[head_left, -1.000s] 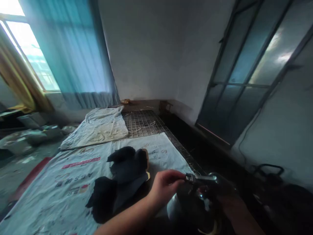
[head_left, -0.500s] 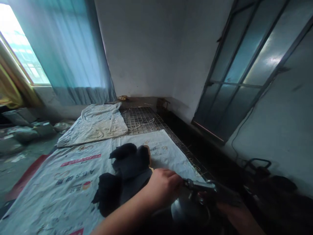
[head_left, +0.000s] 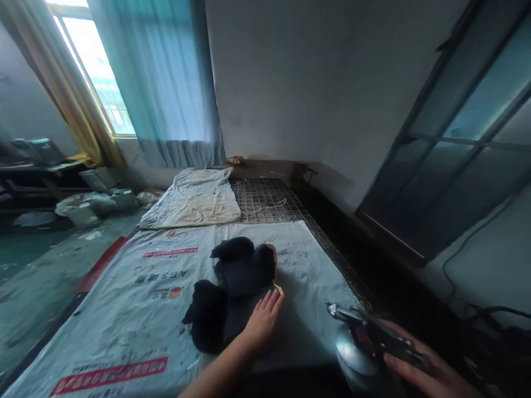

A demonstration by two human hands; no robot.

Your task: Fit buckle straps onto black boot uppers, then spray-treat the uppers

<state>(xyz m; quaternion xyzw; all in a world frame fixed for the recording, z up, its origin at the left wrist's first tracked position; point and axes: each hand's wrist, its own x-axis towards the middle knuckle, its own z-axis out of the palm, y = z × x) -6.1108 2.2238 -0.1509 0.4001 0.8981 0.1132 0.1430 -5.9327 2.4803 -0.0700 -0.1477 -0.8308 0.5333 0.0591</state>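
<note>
A dark, padded-looking piece with rounded lobes and a tan right edge lies on a printed white sheet. My left hand rests flat on its lower right part, fingers stretched toward the tan edge and pressed onto nothing else. At the lower right, my right hand is wrapped round a metal spray gun with a silvery cup below it. The gun's nozzle points left, toward the dark piece but apart from it. Part of the right hand is in shadow.
Behind the sheet lie a crumpled whitish cloth and a wire mesh with loose cord. Bags and boxes sit on the floor at left. A dark gap runs along the right side, beside a metal-framed door.
My left hand has left the spray gun's nozzle and now lies on the dark piece. The spray gun, in my right hand, shows more clearly. The view has turned left.
</note>
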